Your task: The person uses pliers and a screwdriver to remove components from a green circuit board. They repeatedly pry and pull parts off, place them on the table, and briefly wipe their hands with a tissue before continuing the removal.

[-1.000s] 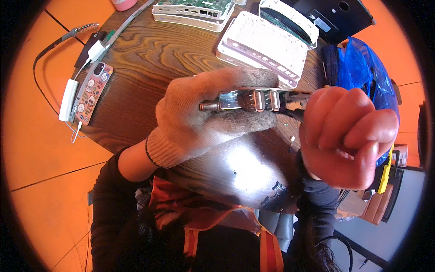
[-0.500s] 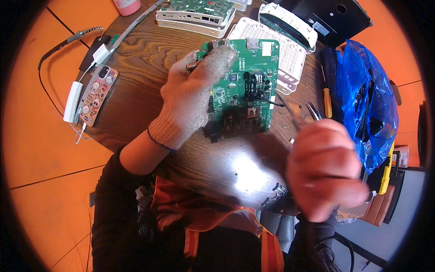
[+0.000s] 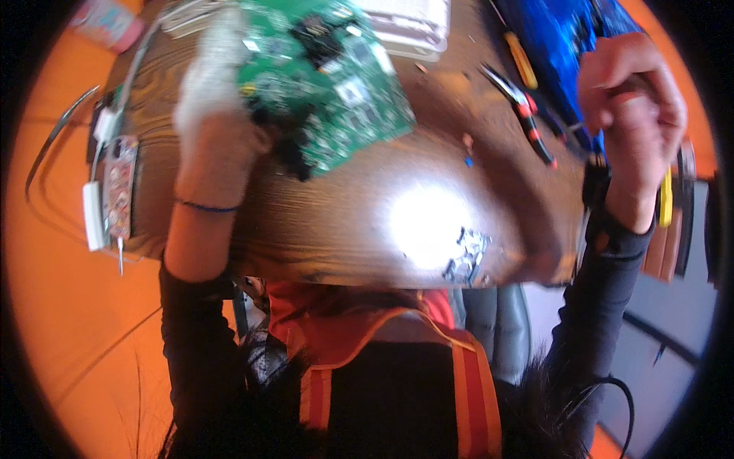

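My left hand (image 3: 210, 84), in a pale knit glove and blurred, is closed on the left side of a green circuit board (image 3: 363, 115). Black parts stand on the board, which is tilted above the table. Bare and raised at the right, my right hand (image 3: 634, 99) has its fingers curled beside a blue plastic bag (image 3: 547, 38). A short, thin metallic tip seems to stick out by its fingers; the rest of what it holds is hidden. Pliers (image 3: 526, 115) with red-and-black handles lie left of that hand.
A yellow-handled screwdriver (image 3: 521, 63) lies beyond the pliers. Small black pieces (image 3: 468, 256) rest at the near table edge, beside a bright light spot. A white casing (image 3: 409, 27) sits at the back. At left are a patterned phone (image 3: 122, 187) and a white charger block (image 3: 93, 218).
The view has shifted, showing more of the near side. My right hand has moved from beside the board out to the right, near the blue bag. My left hand still holds the board.
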Demonstrator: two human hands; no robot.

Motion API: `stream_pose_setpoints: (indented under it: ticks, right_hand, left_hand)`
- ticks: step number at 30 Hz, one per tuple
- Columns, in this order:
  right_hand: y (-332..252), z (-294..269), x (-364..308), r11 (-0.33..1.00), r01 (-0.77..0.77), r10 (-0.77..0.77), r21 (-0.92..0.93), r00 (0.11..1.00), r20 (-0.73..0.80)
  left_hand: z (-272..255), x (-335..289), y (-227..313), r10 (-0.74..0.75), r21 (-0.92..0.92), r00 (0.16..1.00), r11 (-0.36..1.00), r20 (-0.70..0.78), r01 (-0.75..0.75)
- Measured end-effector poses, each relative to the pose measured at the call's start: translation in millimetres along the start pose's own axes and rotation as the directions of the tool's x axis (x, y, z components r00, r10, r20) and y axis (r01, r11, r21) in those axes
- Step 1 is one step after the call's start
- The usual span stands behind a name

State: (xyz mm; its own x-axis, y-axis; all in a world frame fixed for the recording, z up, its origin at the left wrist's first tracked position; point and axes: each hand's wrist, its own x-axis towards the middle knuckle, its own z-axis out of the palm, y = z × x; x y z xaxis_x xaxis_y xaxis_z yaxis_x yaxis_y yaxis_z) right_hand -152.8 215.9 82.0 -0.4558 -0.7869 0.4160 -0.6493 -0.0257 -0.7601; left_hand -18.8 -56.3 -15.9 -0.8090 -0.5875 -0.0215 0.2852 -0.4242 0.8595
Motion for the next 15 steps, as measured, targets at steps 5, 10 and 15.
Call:
stream_pose_setpoints:
  ticks: [5, 10, 15]
  right_hand:
    - [0.6, 7.9, -49.8, 0.988, 0.088, 0.005, -0.127, 0.805, 0.593]
    - [-1.8, 48.0, -99.8, 0.940, -0.341, 0.226, -0.021, 0.572, 0.788]
    - [20.1, 74.7, -102.1, 0.940, -0.305, 0.318, -0.153, 0.621, 0.716]
  left_hand:
    - [14.3, -11.0, 4.6, 0.026, 0.158, 0.999, 0.987, -0.040, -0.020]
    - [19.9, -13.3, 7.0, 0.057, 0.243, 0.996, 0.969, -0.075, -0.037]
    - [12.4, -10.0, 7.2, 0.010, 0.159, 1.000, 0.987, -0.001, -0.010]
